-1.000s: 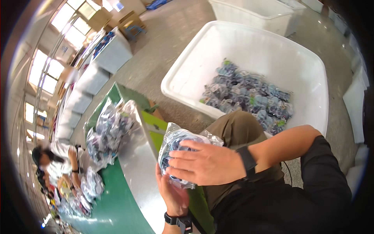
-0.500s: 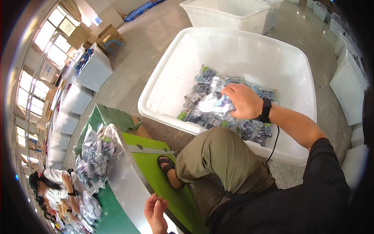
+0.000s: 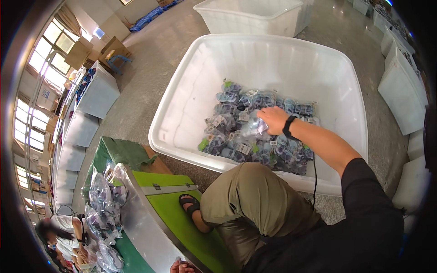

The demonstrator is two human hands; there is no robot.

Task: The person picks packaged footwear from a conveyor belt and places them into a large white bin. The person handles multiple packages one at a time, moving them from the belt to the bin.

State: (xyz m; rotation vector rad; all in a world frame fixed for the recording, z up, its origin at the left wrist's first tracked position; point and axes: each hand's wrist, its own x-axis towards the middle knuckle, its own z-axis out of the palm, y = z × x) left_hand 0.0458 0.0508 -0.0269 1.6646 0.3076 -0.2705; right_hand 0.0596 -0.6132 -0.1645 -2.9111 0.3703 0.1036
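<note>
- Right hand point(image 3: 271, 120): over the bin's contents, fingers bent down and closed on the near edge of a shiny clear packet point(image 3: 255, 128); palm down, looks like an edge grip to keep the packet's body free.
- Clear packet: inside the white bin point(image 3: 255, 59), above or against the bagged items point(image 3: 284, 152) there; whether it touches them, can't tell.
- Left hand point(image 3: 180, 267): at the bottom edge by the metal tabletop point(image 3: 143, 223), fingers loosely curled, mostly cut off; can't tell if it holds anything.
- Bin stands right before the knee point(image 3: 255, 186), presumably for easy arm reach; high walls likely keep the slippery bags contained.
- More clear bags point(image 3: 104, 200) heaped on the table, beside the green sheet point(image 3: 120, 152), probably so they're close to the left side.
- Black wristband point(image 3: 288, 126) on the right wrist, clear of the fingers.
- Co-worker point(image 3: 68, 227) at far left, near the bags.
</note>
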